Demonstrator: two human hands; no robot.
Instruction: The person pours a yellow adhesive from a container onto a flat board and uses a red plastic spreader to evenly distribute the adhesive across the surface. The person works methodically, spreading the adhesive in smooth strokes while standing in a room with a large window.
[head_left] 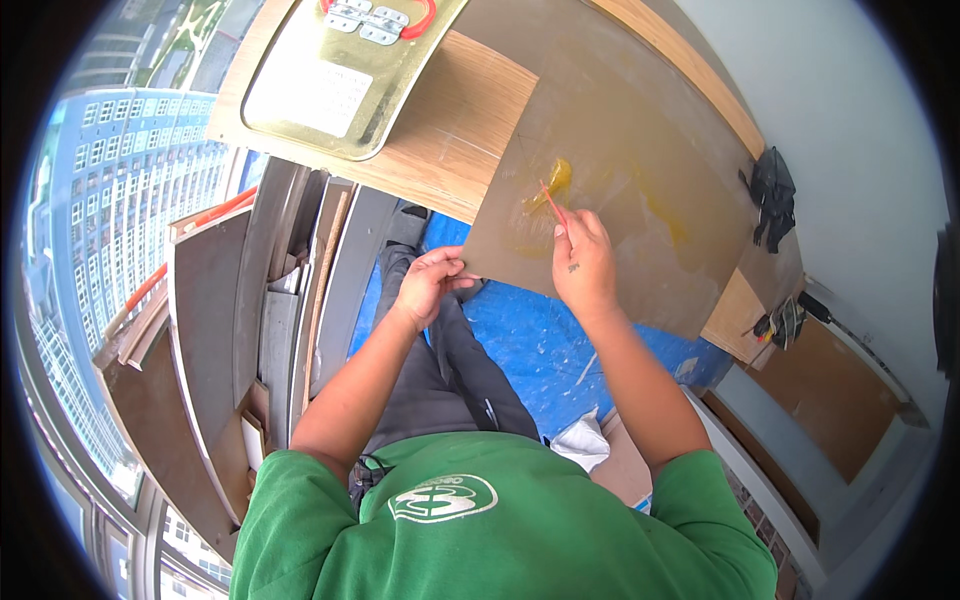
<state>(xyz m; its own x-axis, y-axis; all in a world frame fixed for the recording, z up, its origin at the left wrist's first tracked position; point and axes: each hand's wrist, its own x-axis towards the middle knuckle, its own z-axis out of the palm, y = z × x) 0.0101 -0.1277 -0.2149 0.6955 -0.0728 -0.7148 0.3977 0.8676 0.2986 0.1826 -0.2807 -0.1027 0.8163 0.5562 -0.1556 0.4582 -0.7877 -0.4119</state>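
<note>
A grey-brown sheet (620, 110) lies flat on a wooden worktop, streaked with yellow glue-like paste. In my right hand (585, 260) is a thin red stick-like tool (551, 202), pinched between thumb and fingers. Its far end touches a thick yellow blob (560, 175) on the sheet. My left hand (432, 283) is closed at the sheet's near left corner, its thumb and fingers pinching the edge. A thinner yellow smear (668, 215) spreads farther right.
A large metal tin (400, 95) with hinges and a red ring on top lies at the back left. Board offcuts (205, 270) lean by the window. A blue tarp (540, 350) covers the floor. Black gloves (772, 195) and hand tools (782, 325) sit at the right.
</note>
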